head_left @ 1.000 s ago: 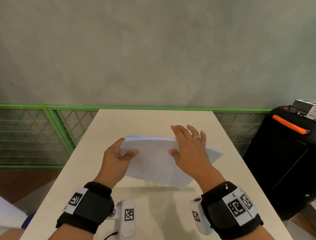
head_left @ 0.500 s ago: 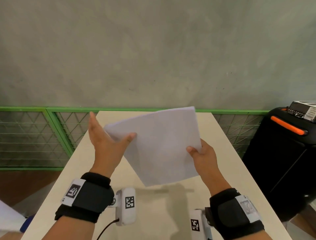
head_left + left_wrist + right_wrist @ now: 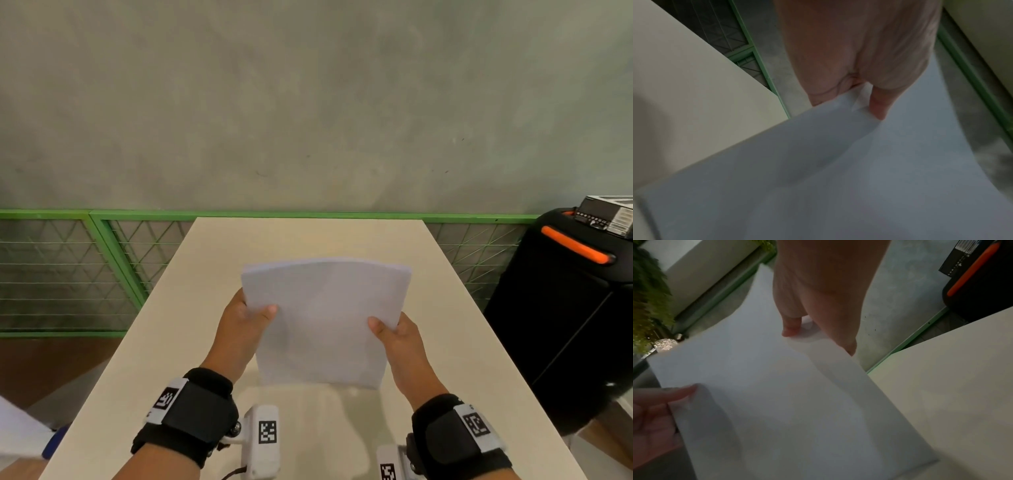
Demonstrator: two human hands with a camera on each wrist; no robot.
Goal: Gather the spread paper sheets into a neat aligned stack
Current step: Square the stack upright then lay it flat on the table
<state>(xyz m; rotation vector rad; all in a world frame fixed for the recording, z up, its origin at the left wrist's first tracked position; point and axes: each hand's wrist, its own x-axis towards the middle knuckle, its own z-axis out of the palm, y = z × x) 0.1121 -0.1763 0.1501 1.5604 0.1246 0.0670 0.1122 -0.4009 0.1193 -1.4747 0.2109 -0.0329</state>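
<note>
A stack of white paper sheets [image 3: 323, 322] stands upright on its lower short edge on the beige table [image 3: 462, 342], bowed slightly at the top. My left hand [image 3: 245, 317] grips its left edge, thumb on the near face and fingers hidden behind. My right hand [image 3: 394, 330] grips the right edge the same way. In the left wrist view the paper stack [image 3: 838, 170] fills the lower frame under my left hand [image 3: 859, 97]. In the right wrist view my right hand [image 3: 813, 331] pinches the paper stack [image 3: 787, 394].
A green mesh fence [image 3: 85, 270] runs behind and left of the table. A black case with an orange handle [image 3: 575, 246] stands at the right, a box [image 3: 609, 214] on top. A grey wall [image 3: 308, 102] rises behind.
The stack was flat under my hands, then lifted and tilted in the air. Now it is turned upright and squared, lower, with its bottom edge at the table and both hands gripping its sides.
</note>
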